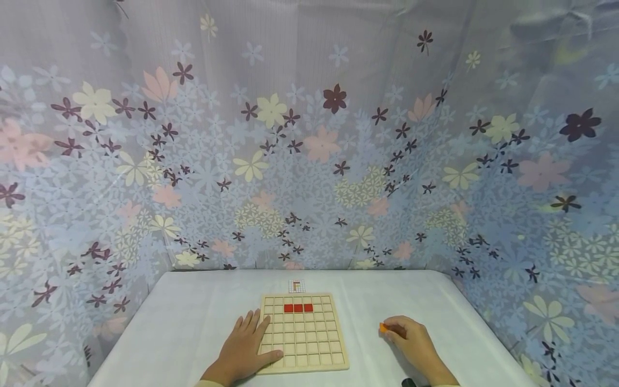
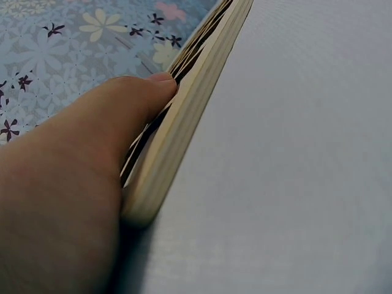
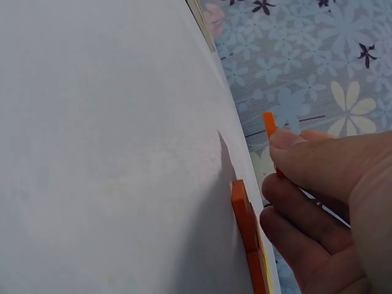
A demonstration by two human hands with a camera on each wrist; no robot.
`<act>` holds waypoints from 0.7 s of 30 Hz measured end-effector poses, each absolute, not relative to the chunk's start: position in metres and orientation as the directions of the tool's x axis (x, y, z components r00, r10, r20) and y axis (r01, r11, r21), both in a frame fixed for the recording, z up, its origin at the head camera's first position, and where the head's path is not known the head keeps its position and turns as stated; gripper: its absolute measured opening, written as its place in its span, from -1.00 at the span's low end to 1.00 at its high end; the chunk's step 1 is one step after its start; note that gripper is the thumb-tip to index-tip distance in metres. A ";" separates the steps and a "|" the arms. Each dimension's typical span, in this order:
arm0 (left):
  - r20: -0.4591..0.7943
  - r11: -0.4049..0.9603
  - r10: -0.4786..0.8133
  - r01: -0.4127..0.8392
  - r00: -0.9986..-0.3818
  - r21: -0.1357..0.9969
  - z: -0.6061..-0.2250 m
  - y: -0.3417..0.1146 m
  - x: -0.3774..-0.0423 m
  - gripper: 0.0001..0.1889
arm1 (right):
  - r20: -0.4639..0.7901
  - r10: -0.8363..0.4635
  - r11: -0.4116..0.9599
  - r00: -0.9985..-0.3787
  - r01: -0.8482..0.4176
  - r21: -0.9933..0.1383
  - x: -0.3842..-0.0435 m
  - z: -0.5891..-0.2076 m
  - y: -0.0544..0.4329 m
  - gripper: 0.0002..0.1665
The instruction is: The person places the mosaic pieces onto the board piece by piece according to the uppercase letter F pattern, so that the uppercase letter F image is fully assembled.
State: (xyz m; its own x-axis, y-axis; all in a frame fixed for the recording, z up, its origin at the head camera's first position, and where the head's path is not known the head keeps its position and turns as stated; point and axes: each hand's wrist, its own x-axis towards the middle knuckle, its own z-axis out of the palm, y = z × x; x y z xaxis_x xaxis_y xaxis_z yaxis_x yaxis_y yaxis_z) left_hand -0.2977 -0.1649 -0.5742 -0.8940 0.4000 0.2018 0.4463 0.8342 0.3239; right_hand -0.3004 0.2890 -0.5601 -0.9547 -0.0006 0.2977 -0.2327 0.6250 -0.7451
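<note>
A square wooden grid board (image 1: pixel 304 365) lies on the table, with three red square tiles (image 1: pixel 298 308) side by side in a row near its far edge. My left hand (image 1: pixel 245 344) rests across the board's left edge, fingers extended and thumb on its front cells. In the left wrist view the thumb (image 2: pixel 138 101) lies along the board's edge (image 2: pixel 184 128). To the right of the board, my right hand (image 1: pixel 411 341) pinches a small orange tile (image 1: pixel 383 327) between thumb and fingers. The right wrist view shows this orange tile (image 3: pixel 269 124) held above the tabletop.
Orange pieces (image 3: pixel 245 214) lie on the table under my right hand, with a strip of yellow beside them. A small card with a coloured grid pattern (image 1: pixel 297 286) lies behind the board. Flowered curtain (image 1: pixel 309 161) surrounds the white table (image 1: pixel 203 301).
</note>
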 end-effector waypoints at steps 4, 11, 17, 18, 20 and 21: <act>0.196 0.829 0.402 0.447 -0.894 0.337 -0.574 -0.165 -0.297 0.07 | 0.318 0.003 0.639 -0.948 -0.243 -0.730 -0.302 -0.561 0.288 -0.68; 0.195 0.832 0.402 0.446 -0.895 0.331 -0.575 -0.165 -0.298 0.08 | 0.335 0.011 0.629 -0.942 -0.253 -0.735 -0.302 -0.556 0.279 -0.68; 0.190 0.829 0.396 0.439 -0.898 0.346 -0.574 -0.164 -0.297 0.08 | 0.365 -0.021 0.635 -0.931 -0.294 -0.714 -0.305 -0.554 0.266 -0.67; 0.188 0.829 0.395 0.437 -0.899 0.348 -0.574 -0.164 -0.297 0.08 | 0.373 -0.030 0.634 -0.927 -0.306 -0.710 -0.306 -0.554 0.263 -0.66; 0.187 0.830 0.393 0.435 -0.900 0.349 -0.573 -0.164 -0.297 0.08 | 0.381 -0.038 0.621 -0.924 -0.321 -0.715 -0.306 -0.553 0.257 -0.66; 0.186 0.830 0.394 0.435 -0.900 0.350 -0.573 -0.164 -0.297 0.08 | 0.384 -0.048 0.615 -0.922 -0.330 -0.716 -0.307 -0.552 0.253 -0.66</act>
